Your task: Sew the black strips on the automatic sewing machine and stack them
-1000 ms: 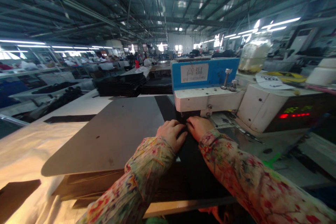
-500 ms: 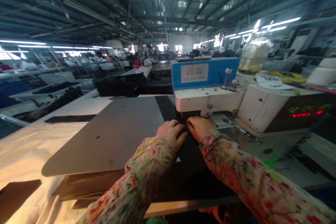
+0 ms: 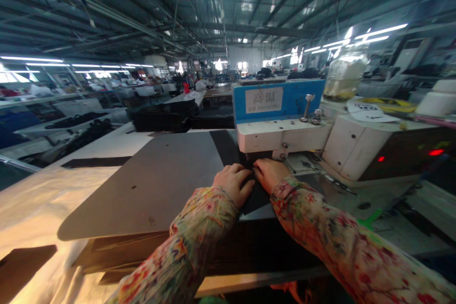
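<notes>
My left hand (image 3: 233, 182) and my right hand (image 3: 270, 172) lie side by side on a black fabric strip (image 3: 255, 199), right in front of the head of a white and blue machine (image 3: 278, 121). The fingers of both hands are curled down and press the strip against the machine bed, fingertips almost touching each other under the head. The strip runs on past the head as a dark band (image 3: 223, 145) along the right edge of a large grey board (image 3: 156, 178). Both sleeves are flowered cloth.
A control box with red lights (image 3: 399, 154) stands at the right, a clear jar (image 3: 344, 76) behind it. Cream cloth (image 3: 32, 209) covers the table at the left. Black stacks (image 3: 166, 114) lie further back. Brown card sheets (image 3: 117, 251) sit under the board.
The near end of the black strip has slid toward the machine head, baring grey board below my hands. The hands hardly moved. The red lights on the control box changed.
</notes>
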